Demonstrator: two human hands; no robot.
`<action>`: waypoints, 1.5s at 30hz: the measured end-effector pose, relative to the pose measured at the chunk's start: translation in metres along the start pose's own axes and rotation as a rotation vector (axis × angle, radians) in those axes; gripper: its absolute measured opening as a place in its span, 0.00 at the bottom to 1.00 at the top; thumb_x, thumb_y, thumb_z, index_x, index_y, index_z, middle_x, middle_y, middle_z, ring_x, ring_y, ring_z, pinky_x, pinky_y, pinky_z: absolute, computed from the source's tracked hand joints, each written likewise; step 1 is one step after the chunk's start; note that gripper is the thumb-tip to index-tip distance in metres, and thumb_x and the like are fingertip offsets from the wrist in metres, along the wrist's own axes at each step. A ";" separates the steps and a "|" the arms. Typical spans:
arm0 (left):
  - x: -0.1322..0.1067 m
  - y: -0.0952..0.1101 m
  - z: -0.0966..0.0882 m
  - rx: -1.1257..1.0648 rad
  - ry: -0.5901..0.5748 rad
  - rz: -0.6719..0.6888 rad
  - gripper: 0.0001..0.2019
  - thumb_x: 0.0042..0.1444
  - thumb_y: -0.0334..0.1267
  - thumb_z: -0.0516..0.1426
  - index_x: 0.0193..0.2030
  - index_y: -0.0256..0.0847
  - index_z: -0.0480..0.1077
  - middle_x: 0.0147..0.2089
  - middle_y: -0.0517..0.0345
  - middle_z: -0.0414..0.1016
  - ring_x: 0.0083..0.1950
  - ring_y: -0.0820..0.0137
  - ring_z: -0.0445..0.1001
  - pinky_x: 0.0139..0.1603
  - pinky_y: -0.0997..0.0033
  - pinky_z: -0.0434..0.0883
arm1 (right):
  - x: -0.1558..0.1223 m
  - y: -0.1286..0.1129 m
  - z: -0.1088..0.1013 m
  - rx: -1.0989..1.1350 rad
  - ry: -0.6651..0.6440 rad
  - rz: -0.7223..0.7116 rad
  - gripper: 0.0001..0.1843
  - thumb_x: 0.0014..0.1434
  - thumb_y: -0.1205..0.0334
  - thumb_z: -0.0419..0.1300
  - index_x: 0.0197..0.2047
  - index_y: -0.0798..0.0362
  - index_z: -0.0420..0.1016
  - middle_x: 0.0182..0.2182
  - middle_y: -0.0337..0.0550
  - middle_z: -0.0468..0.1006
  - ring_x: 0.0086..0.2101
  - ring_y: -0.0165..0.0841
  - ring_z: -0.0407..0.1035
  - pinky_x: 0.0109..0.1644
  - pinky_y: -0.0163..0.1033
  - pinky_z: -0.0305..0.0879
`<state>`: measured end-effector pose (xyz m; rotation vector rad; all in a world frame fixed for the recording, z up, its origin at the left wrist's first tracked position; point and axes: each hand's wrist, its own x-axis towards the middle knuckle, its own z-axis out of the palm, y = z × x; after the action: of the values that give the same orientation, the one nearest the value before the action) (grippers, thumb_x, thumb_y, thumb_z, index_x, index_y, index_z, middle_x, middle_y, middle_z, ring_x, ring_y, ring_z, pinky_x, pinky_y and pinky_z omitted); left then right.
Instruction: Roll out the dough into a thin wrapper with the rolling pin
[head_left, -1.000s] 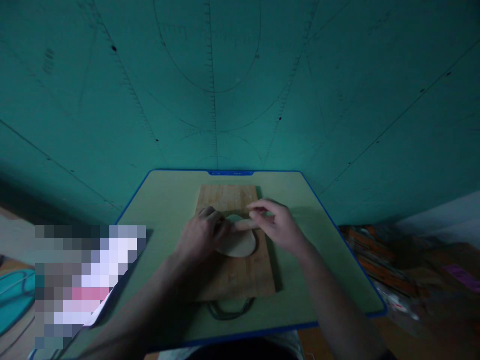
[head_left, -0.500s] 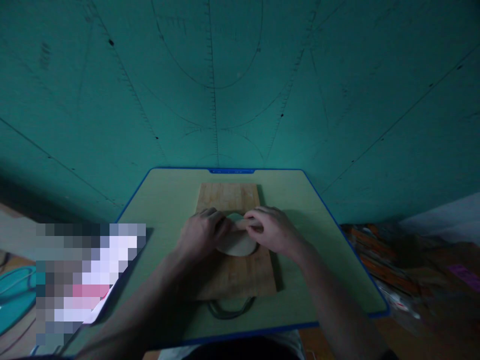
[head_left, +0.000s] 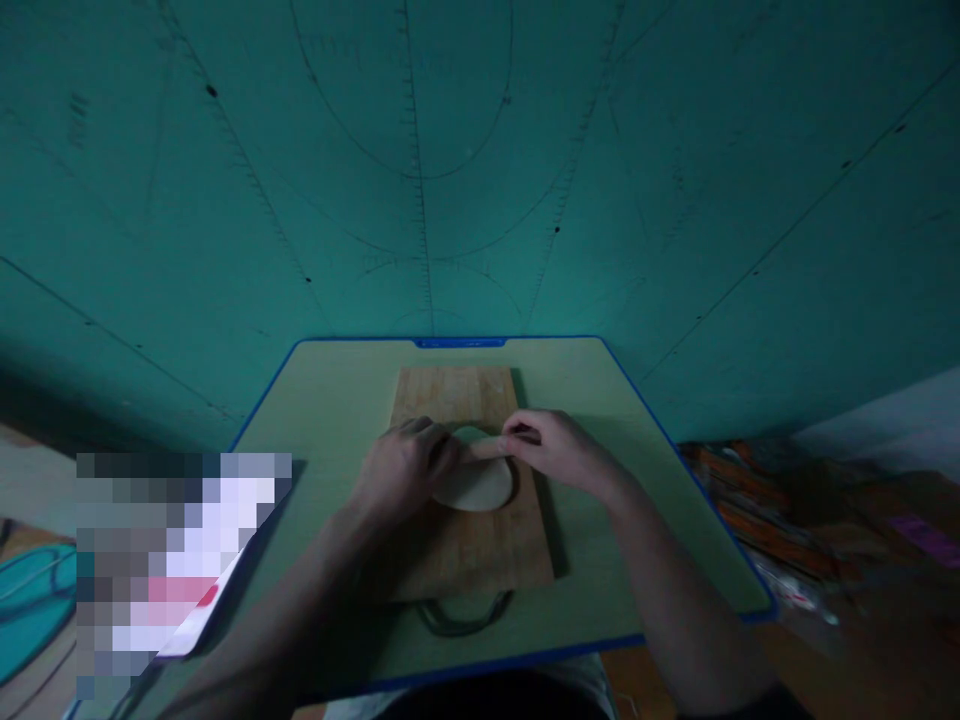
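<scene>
A flat round piece of dough (head_left: pixel 474 487) lies on a wooden cutting board (head_left: pixel 457 393). Across it runs a slim wooden rolling pin (head_left: pixel 482 450). My left hand (head_left: pixel 409 462) is closed round the pin's left end, its fingers partly hidden behind the back of the hand. At the other end, my right hand (head_left: pixel 551 445) pinches the pin's tip between thumb and fingers. The middle stretch of the pin shows between both hands, over the upper part of the dough.
The board rests on a pale table (head_left: pixel 341 395) with a blue rim, and its dark handle (head_left: pixel 465 628) faces me. A green marked wall (head_left: pixel 480 220) stands behind. At left is a partly pixelated device (head_left: pixel 202 625). Orange-and-clear packages (head_left: pixel 739 500) lie at lower right.
My right hand has shifted slightly right along the rolling pin to its tip, baring more of it. The left hand stays nearly where it was. The view has moved a little.
</scene>
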<state>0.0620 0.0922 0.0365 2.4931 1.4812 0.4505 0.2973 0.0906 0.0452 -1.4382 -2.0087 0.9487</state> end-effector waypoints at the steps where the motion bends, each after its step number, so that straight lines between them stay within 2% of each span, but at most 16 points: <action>1: 0.000 0.000 0.000 0.003 -0.004 0.001 0.12 0.67 0.37 0.53 0.35 0.39 0.74 0.38 0.53 0.76 0.37 0.66 0.73 0.37 0.67 0.64 | 0.000 0.001 0.000 0.006 -0.014 -0.001 0.07 0.62 0.58 0.61 0.37 0.52 0.77 0.33 0.40 0.81 0.34 0.31 0.74 0.35 0.34 0.62; 9: 0.000 0.000 0.000 0.046 -0.015 -0.001 0.12 0.68 0.38 0.52 0.36 0.39 0.74 0.37 0.52 0.76 0.37 0.66 0.74 0.38 0.67 0.65 | 0.000 0.001 0.003 -0.129 -0.039 0.017 0.17 0.64 0.47 0.60 0.31 0.52 0.75 0.26 0.37 0.77 0.28 0.29 0.69 0.29 0.34 0.54; 16: 0.001 0.002 -0.003 0.058 -0.032 -0.043 0.13 0.68 0.39 0.51 0.36 0.39 0.75 0.37 0.51 0.77 0.38 0.66 0.75 0.38 0.68 0.66 | 0.000 -0.002 -0.001 -0.128 -0.081 0.023 0.15 0.64 0.49 0.60 0.35 0.53 0.77 0.29 0.39 0.79 0.30 0.30 0.70 0.31 0.34 0.56; 20: 0.001 -0.008 -0.010 0.095 -0.018 -0.207 0.16 0.69 0.42 0.49 0.36 0.41 0.75 0.39 0.50 0.80 0.37 0.65 0.78 0.36 0.69 0.65 | 0.000 0.000 -0.001 -0.116 -0.110 0.029 0.13 0.64 0.52 0.60 0.37 0.53 0.77 0.30 0.38 0.79 0.31 0.30 0.70 0.32 0.34 0.57; 23: 0.003 -0.022 -0.015 0.149 -0.065 -0.361 0.20 0.70 0.47 0.46 0.39 0.41 0.75 0.39 0.48 0.83 0.37 0.62 0.80 0.32 0.69 0.63 | 0.001 0.003 -0.002 -0.142 -0.123 0.045 0.13 0.64 0.52 0.60 0.36 0.53 0.76 0.30 0.38 0.78 0.30 0.30 0.69 0.32 0.34 0.56; 25: 0.004 -0.029 -0.016 0.172 -0.101 -0.406 0.23 0.70 0.49 0.44 0.39 0.41 0.76 0.38 0.46 0.83 0.36 0.61 0.80 0.31 0.69 0.63 | 0.003 0.005 -0.001 -0.153 -0.123 0.035 0.13 0.64 0.52 0.60 0.36 0.53 0.76 0.30 0.38 0.79 0.31 0.30 0.70 0.32 0.34 0.56; 29: 0.004 -0.029 -0.016 0.186 -0.110 -0.345 0.24 0.70 0.46 0.42 0.38 0.40 0.76 0.37 0.46 0.82 0.36 0.62 0.80 0.31 0.69 0.64 | 0.006 0.004 0.006 -0.232 -0.082 0.033 0.16 0.69 0.51 0.56 0.38 0.53 0.77 0.33 0.41 0.81 0.34 0.31 0.73 0.34 0.34 0.59; 32: -0.003 -0.024 -0.015 0.250 -0.113 -0.269 0.17 0.67 0.38 0.46 0.41 0.39 0.76 0.39 0.43 0.80 0.37 0.60 0.79 0.32 0.67 0.67 | 0.004 0.000 0.015 -0.490 0.017 0.043 0.21 0.74 0.53 0.47 0.44 0.54 0.78 0.37 0.47 0.83 0.37 0.34 0.75 0.38 0.36 0.61; 35: -0.013 -0.021 -0.014 0.326 -0.101 -0.231 0.15 0.64 0.32 0.46 0.46 0.39 0.75 0.42 0.38 0.78 0.38 0.55 0.79 0.32 0.63 0.68 | -0.002 -0.005 0.020 -0.700 0.075 0.091 0.20 0.74 0.56 0.45 0.51 0.55 0.77 0.41 0.53 0.83 0.40 0.37 0.76 0.40 0.37 0.63; 39: -0.026 -0.019 -0.014 0.366 -0.080 -0.225 0.15 0.65 0.33 0.45 0.45 0.39 0.74 0.40 0.38 0.76 0.35 0.54 0.78 0.32 0.60 0.70 | -0.013 -0.006 0.019 -0.731 0.112 0.226 0.22 0.73 0.53 0.47 0.47 0.54 0.80 0.39 0.55 0.83 0.37 0.38 0.78 0.38 0.38 0.64; 42: -0.036 -0.015 -0.014 0.349 -0.068 -0.235 0.14 0.66 0.35 0.47 0.43 0.40 0.74 0.38 0.41 0.76 0.32 0.57 0.77 0.30 0.64 0.68 | -0.023 -0.007 0.019 -0.722 0.132 0.251 0.22 0.72 0.50 0.50 0.45 0.54 0.81 0.38 0.56 0.84 0.38 0.40 0.78 0.38 0.38 0.64; 45: -0.047 -0.013 -0.013 0.310 -0.036 -0.304 0.18 0.68 0.40 0.44 0.38 0.40 0.73 0.32 0.45 0.76 0.27 0.62 0.74 0.26 0.68 0.65 | -0.033 -0.008 0.023 -0.707 0.151 0.280 0.24 0.72 0.48 0.48 0.44 0.53 0.82 0.38 0.56 0.84 0.38 0.40 0.79 0.38 0.38 0.64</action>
<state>0.0258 0.0571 0.0373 2.4074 2.0047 0.1289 0.2861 0.0518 0.0370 -2.1240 -2.1634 0.1911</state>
